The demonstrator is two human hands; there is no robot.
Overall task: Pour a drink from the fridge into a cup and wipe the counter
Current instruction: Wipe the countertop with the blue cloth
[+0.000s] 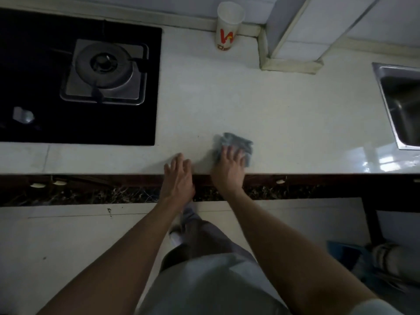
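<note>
Head view: right hand (229, 165) presses cloth (235, 145) flat on bench (295, 123), left hand (179, 176) spread; wiping underway, cup (228, 26) set aside.

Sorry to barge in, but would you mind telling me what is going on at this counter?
A person is wiping the counter. The right hand presses flat on a grey cloth near the front edge. The left hand lies open at the edge beside it, holding nothing. A paper cup stands upright at the back by the wall, away from both hands. The hob is to the left, the sink to the right.
</note>
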